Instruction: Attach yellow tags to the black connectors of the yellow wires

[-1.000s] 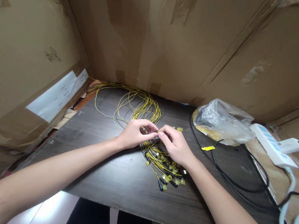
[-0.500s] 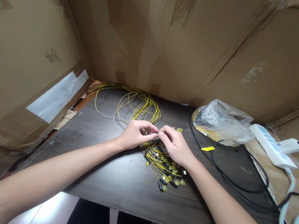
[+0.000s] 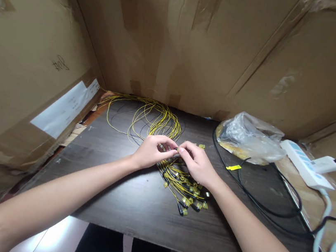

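My left hand (image 3: 155, 152) and my right hand (image 3: 195, 160) meet over the middle of the table, thumb and forefinger of each pinched together. Between the fingertips sits a small dark cable end with a bit of yellow (image 3: 176, 149), mostly covered by the fingers. Just below the hands fans a bunch of thin yellow cables (image 3: 175, 185), many tipped with a black end (image 3: 180, 209) and a yellow tag (image 3: 186, 201). Beyond the hands, the same cables form a loose coil (image 3: 167, 119) running to the back left.
The dark wooden table (image 3: 119, 206) is walled by cardboard (image 3: 174, 39) at the back and sides. At the right lie a clear plastic bag (image 3: 252, 138), a white power strip (image 3: 304, 164) and a looped black cable (image 3: 257, 205) with a yellow label (image 3: 233, 167).
Both hands keep nearly the same place and pinch. A bit of yellow now shows at the fingertips where it was darker before.
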`<state>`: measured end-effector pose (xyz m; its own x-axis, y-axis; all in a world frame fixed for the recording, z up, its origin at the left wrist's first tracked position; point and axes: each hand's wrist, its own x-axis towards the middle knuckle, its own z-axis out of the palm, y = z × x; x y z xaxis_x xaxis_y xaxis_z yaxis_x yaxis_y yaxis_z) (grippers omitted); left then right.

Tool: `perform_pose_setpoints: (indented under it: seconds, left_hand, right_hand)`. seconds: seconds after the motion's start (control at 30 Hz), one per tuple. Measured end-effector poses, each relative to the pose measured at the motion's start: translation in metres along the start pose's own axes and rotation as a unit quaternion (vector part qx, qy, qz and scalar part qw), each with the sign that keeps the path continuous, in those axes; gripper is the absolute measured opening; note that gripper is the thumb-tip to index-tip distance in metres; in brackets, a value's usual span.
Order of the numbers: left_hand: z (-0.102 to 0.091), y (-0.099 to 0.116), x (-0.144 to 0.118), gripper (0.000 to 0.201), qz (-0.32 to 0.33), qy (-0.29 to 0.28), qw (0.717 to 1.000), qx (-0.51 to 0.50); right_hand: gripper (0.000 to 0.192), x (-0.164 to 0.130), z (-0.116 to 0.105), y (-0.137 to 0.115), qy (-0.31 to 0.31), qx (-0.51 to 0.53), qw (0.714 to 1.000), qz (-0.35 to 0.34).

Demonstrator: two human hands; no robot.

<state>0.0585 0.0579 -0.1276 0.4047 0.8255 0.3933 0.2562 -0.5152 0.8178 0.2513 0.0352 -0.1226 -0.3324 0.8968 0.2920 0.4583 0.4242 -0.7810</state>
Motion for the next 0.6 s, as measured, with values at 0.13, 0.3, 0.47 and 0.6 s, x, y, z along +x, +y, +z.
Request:
perform_pose_setpoints:
  seconds: [0.13, 0.3, 0.47, 0.6]
  left_hand:
    - [0.0003, 0.0004, -0.0008, 0.012, 0.013, -0.007, 1.000, 0.000]
    - [0.0002, 0.0017, -0.0005, 0.012, -0.005, 0.003, 1.000, 0.008]
    - [-0.0011, -0.0003, 0.0006, 0.013, -0.010, -0.005, 1.000, 0.003]
    - [-0.0010, -0.0013, 0.0001, 0.013, 0.007, -0.008, 1.000, 0.005]
  right_hand:
    - [0.036, 0.0000, 0.0008, 0.0011, -0.009, -0.008, 1.000, 0.003]
    - [0.021, 0.0000, 0.0002, -0.0002, 0.012, -0.008, 1.000, -0.007]
    - [0.016, -0.0007, -0.0006, -0.0028, 0.010, -0.005, 1.000, 0.000]
    - [0.028, -0.0004, 0.0005, -0.0007, -0.010, 0.000, 1.000, 0.004]
